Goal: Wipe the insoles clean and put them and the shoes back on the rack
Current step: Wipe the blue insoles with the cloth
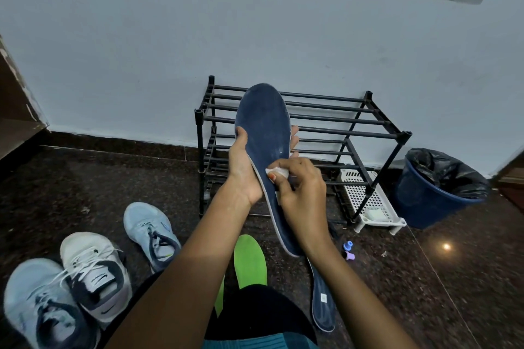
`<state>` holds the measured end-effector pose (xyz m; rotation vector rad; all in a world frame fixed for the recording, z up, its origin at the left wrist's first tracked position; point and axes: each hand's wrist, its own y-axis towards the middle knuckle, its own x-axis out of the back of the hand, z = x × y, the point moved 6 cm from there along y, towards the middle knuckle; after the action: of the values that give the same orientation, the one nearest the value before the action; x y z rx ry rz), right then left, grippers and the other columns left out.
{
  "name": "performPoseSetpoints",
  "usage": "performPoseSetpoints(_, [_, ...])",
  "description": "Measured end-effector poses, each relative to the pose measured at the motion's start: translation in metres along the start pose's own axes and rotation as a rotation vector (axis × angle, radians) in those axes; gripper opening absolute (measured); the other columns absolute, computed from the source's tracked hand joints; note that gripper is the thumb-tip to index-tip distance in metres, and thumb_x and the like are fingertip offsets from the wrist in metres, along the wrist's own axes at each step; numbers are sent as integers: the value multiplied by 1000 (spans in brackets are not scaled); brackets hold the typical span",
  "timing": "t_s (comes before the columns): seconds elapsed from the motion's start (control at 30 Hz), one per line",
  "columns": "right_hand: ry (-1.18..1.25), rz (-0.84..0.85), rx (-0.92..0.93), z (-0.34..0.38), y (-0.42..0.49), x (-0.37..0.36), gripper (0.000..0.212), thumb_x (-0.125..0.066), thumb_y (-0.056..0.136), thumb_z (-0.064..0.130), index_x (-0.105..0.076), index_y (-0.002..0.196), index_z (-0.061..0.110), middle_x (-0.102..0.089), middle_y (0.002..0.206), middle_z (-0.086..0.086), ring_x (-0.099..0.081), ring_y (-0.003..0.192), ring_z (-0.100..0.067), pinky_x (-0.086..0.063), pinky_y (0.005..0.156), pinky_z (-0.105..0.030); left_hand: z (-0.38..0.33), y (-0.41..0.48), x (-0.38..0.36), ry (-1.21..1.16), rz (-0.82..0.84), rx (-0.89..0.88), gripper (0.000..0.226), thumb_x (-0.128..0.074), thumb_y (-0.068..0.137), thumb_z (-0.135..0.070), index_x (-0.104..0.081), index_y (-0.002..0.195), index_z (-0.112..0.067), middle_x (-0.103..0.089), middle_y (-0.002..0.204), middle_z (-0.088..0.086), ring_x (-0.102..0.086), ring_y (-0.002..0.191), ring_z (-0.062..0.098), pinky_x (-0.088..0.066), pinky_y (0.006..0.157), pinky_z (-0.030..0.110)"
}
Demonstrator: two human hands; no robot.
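Closest in, at 6 o'clock, sits the person's lap in dark shorts (261, 317), both bare forearms reaching up from it towards the centre. The left hand (243, 170) is wrapped round the navy insole (263, 122), thumb on its near edge and fingertips showing past the far edge. The insole is held up off the floor, toe pointing to 12 o'clock in front of the black rack (354, 122). Its blue face looks worn and faintly streaked, with a pale grey rim. The right hand (303, 193) pinches a small white wad (279, 171) against the insole's middle; cloth or tissue, I cannot tell. The right wrist covers the insole's heel.

On the dark floor, a green insole (251, 261) lies just above the shorts, and a green sliver (219, 297) beside it is mostly behind the left forearm. A second navy insole (323, 303) at 5 o'clock is part hidden by the right forearm; its small label is unreadable. At 8 o'clock stand a pale blue shoe (150, 229), a white shoe (93, 272) and another pale blue shoe (39, 306), the last cut by the frame. At 3 o'clock are a white slotted tray (368, 201) and a blue bin (419, 198).
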<state>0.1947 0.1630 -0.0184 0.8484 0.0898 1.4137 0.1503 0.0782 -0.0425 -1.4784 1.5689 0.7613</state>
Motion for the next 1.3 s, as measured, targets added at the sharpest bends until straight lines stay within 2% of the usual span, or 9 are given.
performPoseSetpoints(0.13, [94, -61, -72, -3, 8, 4, 15, -67, 79, 1, -68, 85, 14, -57, 82, 9, -55, 79, 8, -38, 72, -3, 2, -5, -4, 55, -17, 48, 56, -41, 94, -46, -50, 126, -1, -53, 131, 23, -54, 118, 31, -52, 86, 39])
performPoseSetpoints(0.27, [81, -128, -82, -2, 18, 7, 10, -65, 81, 1, -68, 89, 6, -61, 89, -1, -55, 79, 2, -42, 74, -8, 13, -9, -5, 276, -41, 118, 54, -44, 91, -47, -62, 108, 1, -67, 101, 14, -65, 89, 23, -54, 81, 32])
performPoseSetpoints(0.4, [-19, -59, -36, 0, 14, 0, 19, -65, 81, 2, -68, 100, 7, -64, 95, -3, -59, 88, -15, -46, 83, -23, 15, -8, -1, 222, -58, 142, 73, -20, 95, -58, -63, 104, 0, -67, 110, 11, -63, 97, 21, -50, 84, 29])
performPoseSetpoints(0.6, [-113, -23, 72, 3, 11, 2, 23, -61, 79, -10, -67, 99, 0, -54, 93, 0, -46, 77, 3, -32, 72, 5, 13, -9, 4, 218, -112, 139, 69, -19, 97, -54, -63, 99, -1, -71, 92, 11, -67, 81, 20, -54, 68, 29])
performPoseSetpoints(0.77, [-149, -17, 70, 0, 21, 5, 22, -64, 82, 5, -66, 105, 6, -61, 97, -6, -58, 85, -16, -43, 73, -12, 10, -18, 4, 252, -176, 99, 54, -32, 98, -48, -62, 86, -5, -69, 64, 10, -68, 55, 19, -51, 59, 30])
performPoseSetpoints(0.87, [-174, -20, 87, 3, 20, 8, 20, -65, 83, 11, -65, 102, 8, -65, 93, -4, -59, 86, -20, -48, 74, -30, 8, -22, 6, 239, -199, 80, 52, -33, 97, -48, -62, 92, -5, -70, 68, 10, -68, 57, 20, -49, 61, 32])
performPoseSetpoints(0.97, [-167, 64, 132, 3, 11, 2, 12, -66, 82, 8, -68, 94, 7, -64, 86, -5, -59, 79, -19, -45, 71, -23, 9, -23, 13, 223, -234, 77, 56, -31, 98, -48, -63, 101, -2, -71, 82, 11, -68, 67, 21, -51, 65, 32])
performPoseSetpoints(1.1, [-153, 136, 112, -7, 5, -5, 8, -63, 83, 4, -68, 90, 4, -58, 84, -6, -56, 74, -17, -43, 66, -20, 16, -27, 18, 270, -320, 76, 46, -36, 98, -44, -61, 88, -7, -68, 59, 7, -65, 51, 18, -50, 56, 28])
performPoseSetpoints(1.3, [-186, 66, 42, -25, 30, 1, 13, -59, 86, 3, -67, 94, -1, -52, 84, -6, -55, 77, -20, -45, 71, -25, 16, -24, 19, 333, -375, -1, 35, -42, 98, -36, -63, 88, -9, -69, 63, 5, -65, 59, 18, -50, 57, 28])
